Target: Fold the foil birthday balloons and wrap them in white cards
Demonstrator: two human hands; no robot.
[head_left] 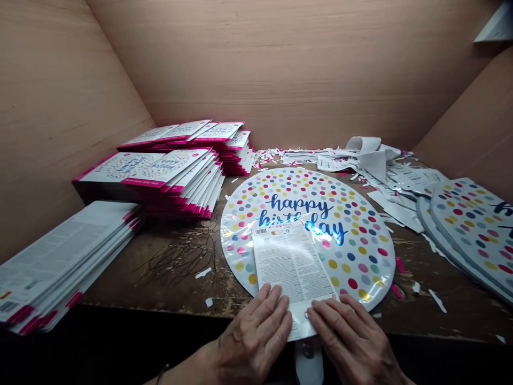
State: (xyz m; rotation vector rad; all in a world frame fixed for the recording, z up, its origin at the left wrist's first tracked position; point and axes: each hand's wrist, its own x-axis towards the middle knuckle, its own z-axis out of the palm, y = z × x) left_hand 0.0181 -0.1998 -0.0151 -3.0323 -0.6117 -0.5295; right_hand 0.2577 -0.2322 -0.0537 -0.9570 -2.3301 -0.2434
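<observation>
A flat round foil balloon (320,214) with coloured dots and blue "happy birthday" lettering lies on the worn brown table (160,267). A white printed card (290,262) lies on its lower half. My left hand (252,337) and my right hand (352,342) rest side by side on the card's near end. The fingers of both lie flat and press it down over the balloon's neck (308,363) at the table's front edge.
Stacks of pink-edged printed cards (172,171) stand at the back left, with another stack (52,262) at the near left. More dotted balloons (476,230) are piled at the right. Paper scraps and white strips (372,160) litter the back. Wooden walls enclose the table.
</observation>
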